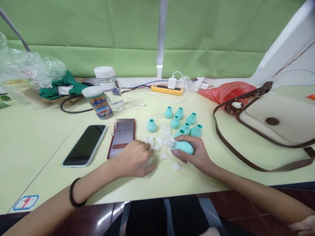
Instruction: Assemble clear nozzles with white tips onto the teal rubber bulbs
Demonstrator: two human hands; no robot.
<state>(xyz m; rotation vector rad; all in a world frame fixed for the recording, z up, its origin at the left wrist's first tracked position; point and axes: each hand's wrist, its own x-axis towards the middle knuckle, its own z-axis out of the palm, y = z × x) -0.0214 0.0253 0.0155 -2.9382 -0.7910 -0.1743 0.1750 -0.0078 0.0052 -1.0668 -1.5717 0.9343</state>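
My right hand (pixel 197 154) is closed around a teal squeeze bulb (pixel 185 147) with a clear tip (pixel 171 144) pointing left. To its left, my left hand (pixel 136 159) rests low over the table, fingers curled down beside small white translucent tips (pixel 164 155). A pale piece shows near its fingers, but whether they grip it I cannot tell. Another white tip (pixel 177 166) lies closer to the table's front. Behind the hands stand several teal bulbs (pixel 175 122) with open mouths up, one bulb (pixel 152 125) apart from the others. Clear plastic parts (pixel 166 129) lie among them.
Left of my hands lie a red-cased phone (pixel 125 131) showing a timer and a dark-screened phone (pixel 85 146). Behind are a snack canister (pixel 98 102), a water bottle (pixel 110 87) and a yellow power strip (pixel 167 89). A cream handbag (pixel 278 114) with a brown strap sits right.
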